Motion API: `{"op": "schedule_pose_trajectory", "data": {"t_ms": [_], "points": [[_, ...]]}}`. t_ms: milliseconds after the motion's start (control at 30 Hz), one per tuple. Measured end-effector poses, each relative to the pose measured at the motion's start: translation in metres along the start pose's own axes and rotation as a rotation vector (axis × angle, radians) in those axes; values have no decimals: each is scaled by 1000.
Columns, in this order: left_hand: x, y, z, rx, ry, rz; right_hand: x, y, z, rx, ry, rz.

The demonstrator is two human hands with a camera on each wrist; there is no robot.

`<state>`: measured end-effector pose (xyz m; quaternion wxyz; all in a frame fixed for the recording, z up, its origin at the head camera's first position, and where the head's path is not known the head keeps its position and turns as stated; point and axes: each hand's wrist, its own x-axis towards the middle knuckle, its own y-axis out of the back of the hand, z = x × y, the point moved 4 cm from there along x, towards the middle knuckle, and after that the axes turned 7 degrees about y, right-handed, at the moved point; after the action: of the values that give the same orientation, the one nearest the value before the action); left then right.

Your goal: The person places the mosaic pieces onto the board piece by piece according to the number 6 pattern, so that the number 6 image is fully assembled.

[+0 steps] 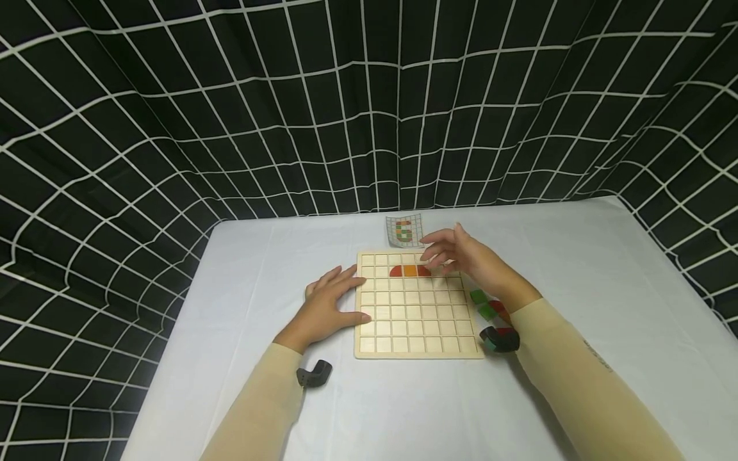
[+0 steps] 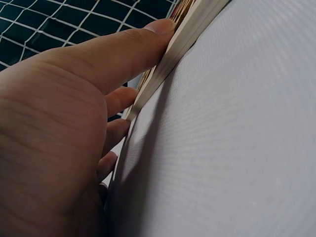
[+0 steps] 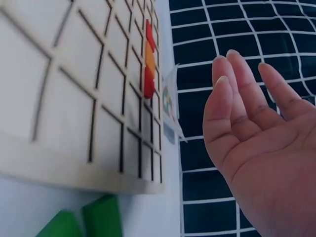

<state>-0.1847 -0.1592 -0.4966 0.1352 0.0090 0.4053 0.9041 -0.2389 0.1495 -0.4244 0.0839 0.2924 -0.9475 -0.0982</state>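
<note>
Room opens over the near half of the board [image 1: 407,328]. The left hand [image 1: 327,303] bars its left edge (green blocks [image 1: 478,296], the right).

2 green pieces [image 3: 104,217] cut off; card [image 1: 405,230] too small to read
Pieces leave the right wrist view below-left of the right fingers [image 3: 248,89]; card, just beside their tips.

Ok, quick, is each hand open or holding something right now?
Left hand: open, touching the left edge of the wooden board.
Right hand: open, holding nothing.
</note>
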Motion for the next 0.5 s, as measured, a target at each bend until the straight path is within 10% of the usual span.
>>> {"op": "schedule_pose_trajectory", "data": {"t_ms": [500], "points": [[1,-1,-2,15,2,-4,-45,18,7,12,33,4]]}}
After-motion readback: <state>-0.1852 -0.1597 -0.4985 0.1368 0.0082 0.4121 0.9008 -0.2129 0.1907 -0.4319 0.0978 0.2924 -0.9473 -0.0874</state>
